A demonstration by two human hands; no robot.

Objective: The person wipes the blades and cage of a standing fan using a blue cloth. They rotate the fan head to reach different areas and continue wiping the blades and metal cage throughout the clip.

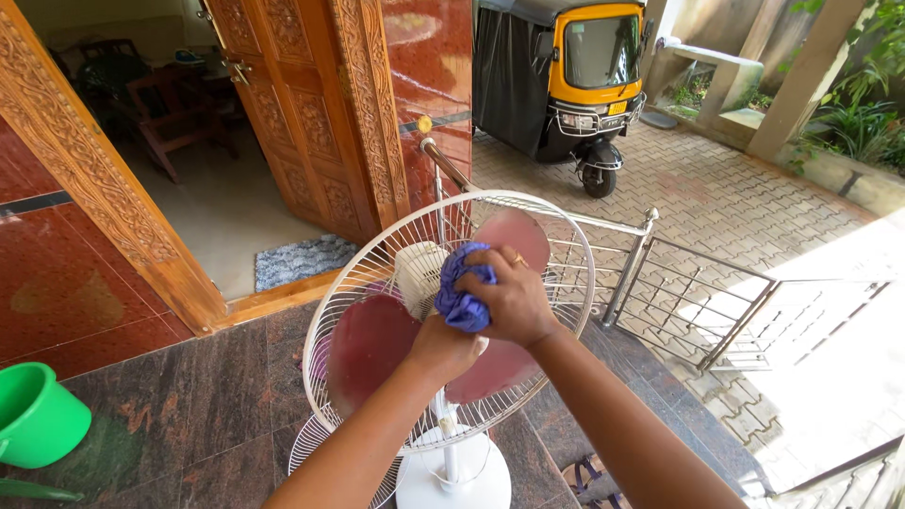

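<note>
A: Porch, standing fan (pixel 452 320), front guard off. It lies on the floor beside the base (pixel 452 476). The right hand (pixel 514 300) is over the hub, fingers clenched on a bunched blue cloth (pixel 462 294). The cloth sits at the centre of the fan, against the blades (pixel 372 344).

B: Left hand (pixel 443 347)?

A: Just under the right one, pressed close to its wrist, against a lower blade. Whether its fingers are curled round the blade or only resting there, I cannot tell; the right hand covers them.

B: Advice for the wiping?

A: My judgement: steady one blade with the free hand, so it does not turn, and draw the cloth from hub to tip. Keep pressure light; the reddish blades look thin and the stand is narrow, so a hard push could tip it. Refold the cloth to a clean face per blade.

B: What is unclear?

A: The motor housing (pixel 419 273) shows only partly behind the hands. The rear guard (pixel 556 236) hides the pole top. The base is cut off by the lower edge. A green bucket (pixel 38 415) at left is cropped; its contents are not visible. Dust on the blades is too faint to judge.
</note>
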